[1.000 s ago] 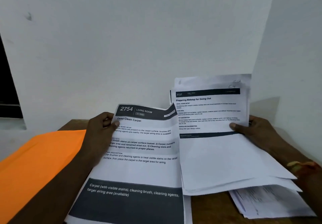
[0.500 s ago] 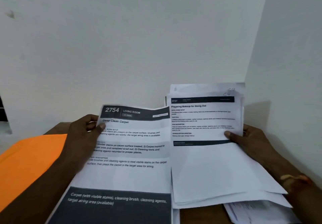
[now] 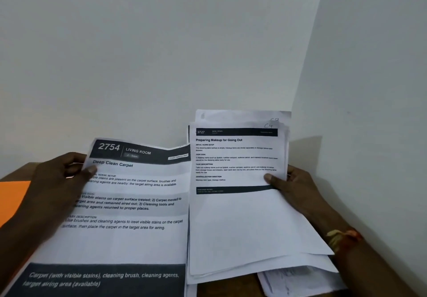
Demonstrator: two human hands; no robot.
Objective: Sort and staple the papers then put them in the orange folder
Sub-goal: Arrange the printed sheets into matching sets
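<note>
Two lots of paper, one in each of my hands, held up over the wooden surface [image 3: 227, 291] in front of a white wall [image 3: 161, 54].

1. Left hand [image 3: 57, 181]: fingers curled behind the left edge of a single printed sheet [image 3: 129, 216], thumb pressed on its front near the top, a closed pinch. Sheet headed "2754, Living Room, Deep Clean Carpet", with a dark band along the bottom and a slightly buckled top edge.

2. Right hand [image 3: 298, 188]: thumb on the front of a stack of sheets [image 3: 235, 222], fingers wrapped behind its right edge, clamped on it. Top page headed "3727, Preparing Makeup for Going Out". Pages behind it stick out above and below, one with "C4" handwritten at the top right. The stack stands just beside the single sheet. Whether their inner edges touch or overlap, I cannot tell.

3. Orange folder [image 3: 11, 199]: flat on the surface at far left, partly hidden by my left forearm.

4. Loose papers [image 3: 295, 280]: on the surface at lower right, beneath the stack's bottom edge.

5. Thread band [image 3: 342, 239]: orange and pale, on my right wrist.
</note>
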